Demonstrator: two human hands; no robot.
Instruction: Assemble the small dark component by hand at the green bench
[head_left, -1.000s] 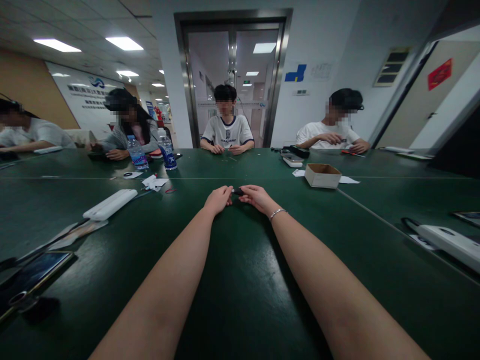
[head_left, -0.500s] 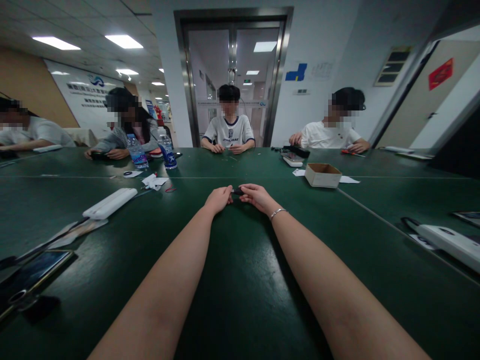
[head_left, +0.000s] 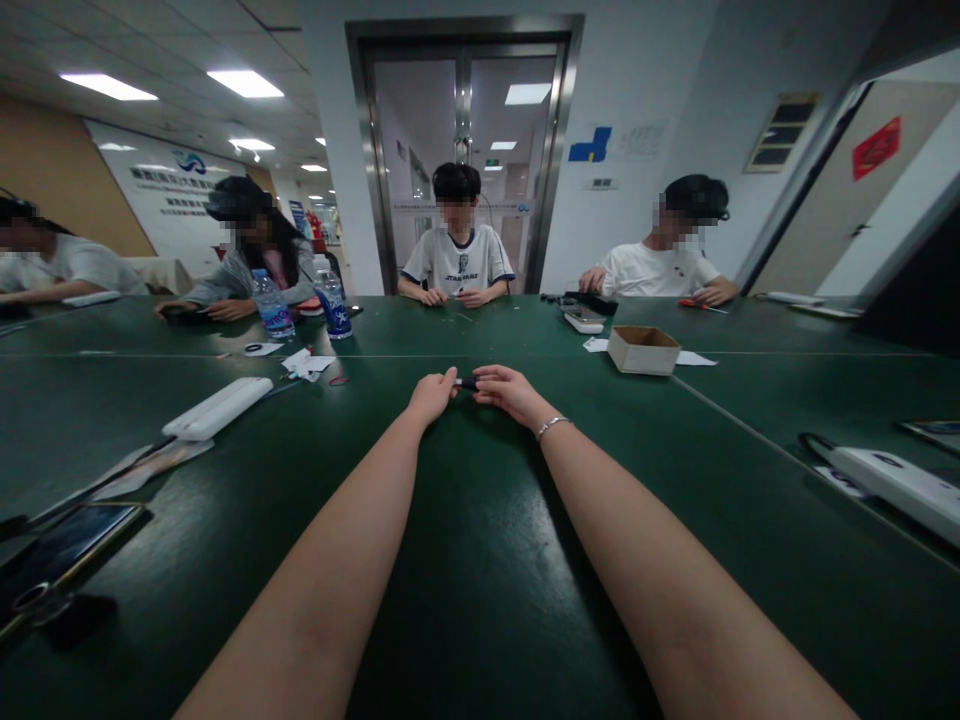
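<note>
Both my arms reach far out over the dark green table (head_left: pixel 480 560). My left hand (head_left: pixel 433 397) and my right hand (head_left: pixel 510 391) meet at the middle of the table, fingers pinched on the two ends of a small dark object (head_left: pixel 468 383) with a pale tip. What the object is cannot be made out at this distance. A thin bracelet (head_left: pixel 552 427) circles my right wrist.
A white power strip (head_left: pixel 218 407) lies to the left, a phone (head_left: pixel 64 548) at the near left edge, another white strip (head_left: pixel 896 483) at the right. A small cardboard box (head_left: pixel 643 350), paper scraps and water bottles (head_left: pixel 333 306) stand farther back. Several people sit along the far side.
My hands hold almost still on the small object; they sit slightly higher in the view. The person at the far right has shifted their arms.
</note>
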